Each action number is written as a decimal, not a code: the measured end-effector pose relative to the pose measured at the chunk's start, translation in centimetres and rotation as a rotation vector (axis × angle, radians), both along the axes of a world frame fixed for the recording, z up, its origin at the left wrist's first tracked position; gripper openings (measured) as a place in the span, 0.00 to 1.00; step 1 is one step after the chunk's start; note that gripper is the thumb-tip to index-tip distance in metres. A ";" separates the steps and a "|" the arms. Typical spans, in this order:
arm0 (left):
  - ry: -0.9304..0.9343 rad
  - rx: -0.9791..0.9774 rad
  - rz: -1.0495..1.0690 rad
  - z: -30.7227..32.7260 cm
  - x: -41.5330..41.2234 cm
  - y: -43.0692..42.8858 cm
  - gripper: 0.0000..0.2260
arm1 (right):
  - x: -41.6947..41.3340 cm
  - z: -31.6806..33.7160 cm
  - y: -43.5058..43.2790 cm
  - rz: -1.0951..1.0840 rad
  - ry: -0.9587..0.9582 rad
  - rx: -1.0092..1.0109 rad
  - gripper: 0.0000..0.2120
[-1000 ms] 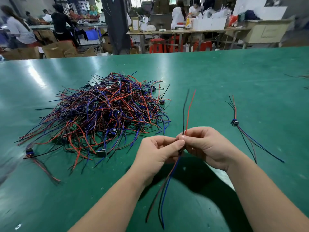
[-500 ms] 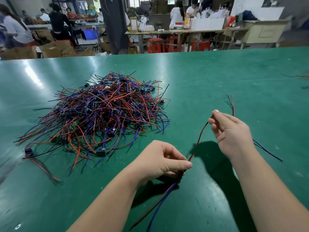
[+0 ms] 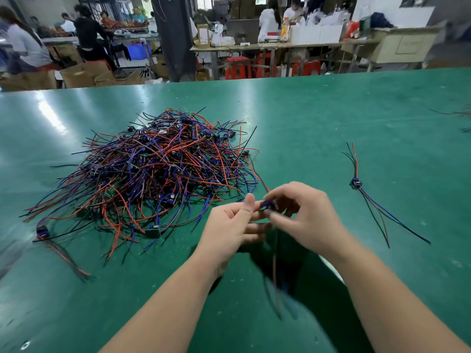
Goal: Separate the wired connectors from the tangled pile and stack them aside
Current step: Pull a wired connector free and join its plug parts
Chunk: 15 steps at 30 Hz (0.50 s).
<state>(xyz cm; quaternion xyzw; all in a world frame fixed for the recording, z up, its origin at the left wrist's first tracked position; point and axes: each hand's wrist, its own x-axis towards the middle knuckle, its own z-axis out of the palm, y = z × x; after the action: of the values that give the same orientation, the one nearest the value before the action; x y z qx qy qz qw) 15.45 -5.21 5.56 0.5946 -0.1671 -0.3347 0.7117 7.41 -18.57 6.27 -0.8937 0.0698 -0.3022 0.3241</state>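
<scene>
Change: right hand (image 3: 305,217) drawn back from out right, now meeting left hand (image 3: 229,225).
Grip: both pinching the held connector (image 3: 267,205) at the fingertips; leads (image 3: 274,263) dangling below, blurred.
Stack: set-aside connector (image 3: 356,183) well to the right, nearer the right hand, wires running far-to-near.
Tangled pile (image 3: 158,169): just left of the hands, on the table (image 3: 331,110).
</scene>
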 end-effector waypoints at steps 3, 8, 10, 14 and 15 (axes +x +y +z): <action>-0.001 0.040 -0.012 0.1 -0.2 -0.2 0.20 | -0.3 0.0 -2.2 -0.225 -0.096 0.086 0.08; 0.005 0.059 0.040 0.5 -0.1 0.1 0.14 | -1.7 -0.3 -6.8 -0.610 0.050 0.116 0.03; -0.025 0.061 0.082 0.6 0.2 0.2 0.14 | -2.1 -0.7 -7.7 -0.711 0.214 0.058 0.03; -0.145 0.083 0.222 0.6 1.1 0.5 0.15 | -2.4 -0.8 -8.2 -0.898 0.450 -0.096 0.07; -0.161 0.081 0.249 0.6 1.3 0.6 0.15 | -2.4 -0.8 -8.2 -0.928 0.486 -0.110 0.08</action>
<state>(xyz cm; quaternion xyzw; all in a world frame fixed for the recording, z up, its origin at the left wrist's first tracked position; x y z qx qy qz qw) 16.77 -4.60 6.16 0.6637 -0.1350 -0.2015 0.7076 4.98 -26.75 5.44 -0.8288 0.5155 -0.2010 0.0833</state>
